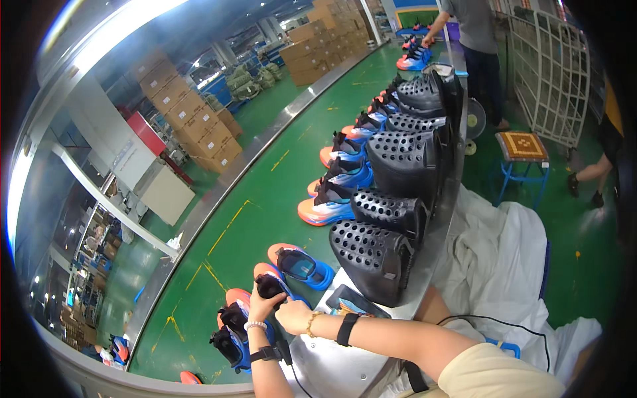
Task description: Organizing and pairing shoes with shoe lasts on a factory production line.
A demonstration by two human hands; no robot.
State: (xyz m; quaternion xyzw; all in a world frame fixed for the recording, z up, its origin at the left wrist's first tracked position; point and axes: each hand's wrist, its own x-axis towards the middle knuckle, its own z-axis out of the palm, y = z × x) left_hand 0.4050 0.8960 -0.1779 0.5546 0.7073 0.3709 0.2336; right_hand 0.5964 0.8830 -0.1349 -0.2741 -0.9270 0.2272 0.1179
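An orange and blue sneaker [263, 270] with a dark collar lies on the green work surface [279, 186], toe pointing away from me. My left hand [263, 306] grips its collar from the left side, fingers up along the dark lining. Pressed close at the heel, my right hand [293, 316] is closed on the same sneaker; its fingertips are partly hidden. Right beside it sits another sneaker [302, 266] with its opening facing up. More sneakers [233, 318] stand to the left, next to my left wrist.
Black boxy pieces with round holes [369, 255] line the right edge, beside a row of sneakers [325, 202]. A phone-like dark slab [352, 300] lies near my right forearm. White cloth [497, 245] and a stool [523, 147] are right. Another person [474, 30] works at the far end.
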